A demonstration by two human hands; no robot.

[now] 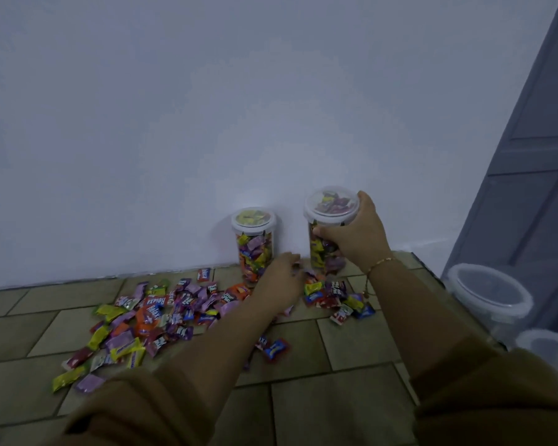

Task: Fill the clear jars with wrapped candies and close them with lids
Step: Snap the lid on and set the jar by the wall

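Observation:
Two clear jars full of wrapped candies stand against the white wall, each with a white-rimmed clear lid on top. My right hand [355,233] grips the right jar [327,220] around its side just under the lid. The left jar [254,243] stands free beside it. My left hand [279,281] lies low between the jars, fingers curled over loose candies on the tiles; whether it holds any is hidden. A wide pile of wrapped candies [149,313] in purple, yellow, orange and red is spread over the tiled surface to the left.
A smaller cluster of candies [335,297] lies in front of the right jar. Two empty clear jars [487,294] [541,346] stand at the right edge. A grey door [535,123] runs along the right. The tiled surface [335,397] extends toward me.

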